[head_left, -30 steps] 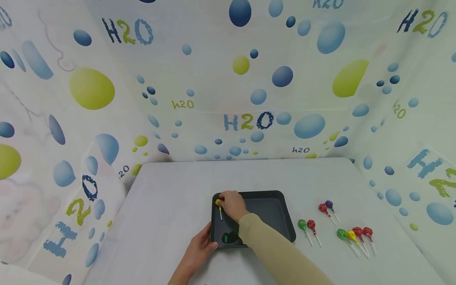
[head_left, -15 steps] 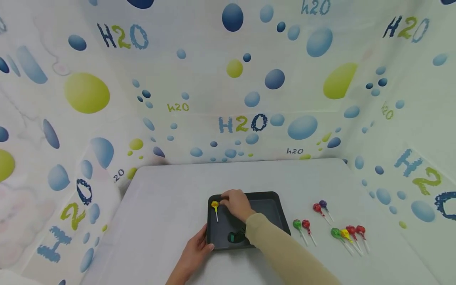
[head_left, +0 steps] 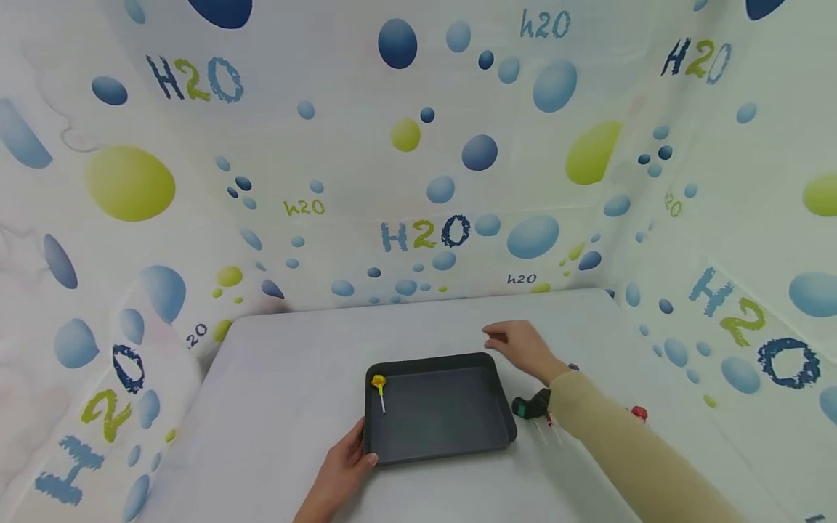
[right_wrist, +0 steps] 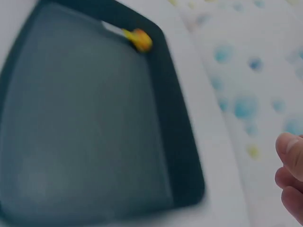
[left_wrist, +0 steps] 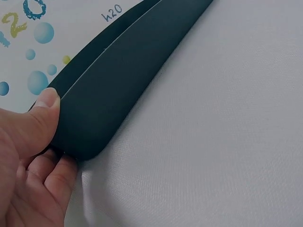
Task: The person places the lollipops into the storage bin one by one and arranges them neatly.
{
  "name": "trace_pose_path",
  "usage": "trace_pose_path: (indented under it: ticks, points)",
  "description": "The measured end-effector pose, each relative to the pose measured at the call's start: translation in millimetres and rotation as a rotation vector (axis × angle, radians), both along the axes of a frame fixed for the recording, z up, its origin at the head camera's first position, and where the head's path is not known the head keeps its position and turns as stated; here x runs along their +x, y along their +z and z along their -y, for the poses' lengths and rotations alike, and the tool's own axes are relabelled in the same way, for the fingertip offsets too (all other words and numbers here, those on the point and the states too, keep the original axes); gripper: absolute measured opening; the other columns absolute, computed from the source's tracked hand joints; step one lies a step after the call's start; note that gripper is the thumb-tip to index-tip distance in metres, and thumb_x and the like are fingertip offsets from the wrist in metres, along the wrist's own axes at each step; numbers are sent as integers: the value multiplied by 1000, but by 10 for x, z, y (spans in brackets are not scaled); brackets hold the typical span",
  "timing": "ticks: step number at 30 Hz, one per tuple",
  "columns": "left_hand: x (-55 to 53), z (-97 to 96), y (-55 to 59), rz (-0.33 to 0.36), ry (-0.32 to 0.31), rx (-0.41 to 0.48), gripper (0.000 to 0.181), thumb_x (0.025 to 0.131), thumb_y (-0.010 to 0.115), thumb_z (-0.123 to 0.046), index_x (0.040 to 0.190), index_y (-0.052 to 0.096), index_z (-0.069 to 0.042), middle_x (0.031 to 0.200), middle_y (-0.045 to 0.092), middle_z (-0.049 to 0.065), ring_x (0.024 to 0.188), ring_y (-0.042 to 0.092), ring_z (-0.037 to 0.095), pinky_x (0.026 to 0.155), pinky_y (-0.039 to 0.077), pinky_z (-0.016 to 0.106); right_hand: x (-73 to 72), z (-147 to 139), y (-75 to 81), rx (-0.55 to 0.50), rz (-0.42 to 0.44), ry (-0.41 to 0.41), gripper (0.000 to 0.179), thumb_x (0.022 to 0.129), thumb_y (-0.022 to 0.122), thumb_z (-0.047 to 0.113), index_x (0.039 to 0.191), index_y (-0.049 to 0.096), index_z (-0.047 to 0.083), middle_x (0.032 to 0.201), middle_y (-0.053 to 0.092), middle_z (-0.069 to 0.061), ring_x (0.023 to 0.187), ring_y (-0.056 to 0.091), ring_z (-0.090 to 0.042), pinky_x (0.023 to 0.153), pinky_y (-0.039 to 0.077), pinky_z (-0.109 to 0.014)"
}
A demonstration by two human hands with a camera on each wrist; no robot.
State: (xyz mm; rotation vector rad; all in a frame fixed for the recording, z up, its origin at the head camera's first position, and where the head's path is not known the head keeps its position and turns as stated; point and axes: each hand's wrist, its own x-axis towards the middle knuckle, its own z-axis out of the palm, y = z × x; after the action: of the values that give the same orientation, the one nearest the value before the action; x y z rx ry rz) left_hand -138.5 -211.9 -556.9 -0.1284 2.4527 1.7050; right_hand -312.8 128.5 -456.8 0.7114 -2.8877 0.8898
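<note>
A dark rectangular baking tray [head_left: 438,414] lies on the white table. My left hand [head_left: 341,465] holds its near left corner; in the left wrist view the thumb is over the rim and the fingers are beneath the corner. Inside the tray, by the far left corner, lies one yellow lollipop [head_left: 378,383] with its white stick toward me. My right hand [head_left: 523,349] hovers past the tray's far right corner, fingers loosely bent and holding nothing. The right wrist view shows that hand [right_wrist: 293,165] at the edge, apart from the tray.
Right of the tray, the right sleeve [head_left: 608,428] covers most of the other lollipops; a red lollipop [head_left: 639,412] and a bit of a purple one [head_left: 572,366] show beside it. A patterned curtain [head_left: 445,145] stands behind the table.
My right hand has let go of the yellow lollipop, which stays in the tray, and moved right, out over the far right corner. The left hand keeps its hold on the tray.
</note>
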Motion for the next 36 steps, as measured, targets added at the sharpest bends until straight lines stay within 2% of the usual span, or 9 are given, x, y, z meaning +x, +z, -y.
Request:
trace_pose_path:
  ticks: [4,7,13,21,27,36]
  points:
    - [-48,2,3,43,20,1,79,93,72,-6,155,28,13,160,30,34,146,37,47,115,46,47,-96,-625,113,15,0,-75,32,97,70,12,125,71,-2,115,76,-19,100,75,-29,88,66,-47]
    - [-71,17,-8,40,16,10,78,93,72,-5,155,27,13,160,29,34,147,36,47,116,44,47,-124,-1028,160,14,32,-150,33,99,67,13,127,69,-3,117,75,-20,102,73,-33,93,64,-51]
    - [-75,47,-5,42,-3,6,78,94,71,-8,155,26,14,161,29,33,149,34,45,117,40,45,-135,-1504,138,14,96,-251,37,102,62,16,132,64,-4,124,71,-25,110,68,-41,101,59,-57]
    - [-109,14,9,80,2,-9,80,94,72,-10,156,26,12,163,27,32,150,32,45,118,39,44,-185,-1693,-58,-16,199,-313,39,102,63,18,134,63,-4,128,68,-27,116,65,-45,105,56,-59]
    - [-118,21,-15,113,21,2,80,94,71,-8,157,24,10,164,25,30,151,30,44,117,38,42,-185,-1679,-290,-7,241,-318,39,102,63,17,135,62,-4,126,69,-27,116,64,-44,105,56,-59]
    - [-119,7,-7,114,18,19,80,94,71,-7,158,24,9,164,24,30,151,29,43,117,38,41,-130,-1633,-647,-10,318,-332,37,101,64,12,133,63,-6,127,68,-28,118,63,-45,106,55,-59]
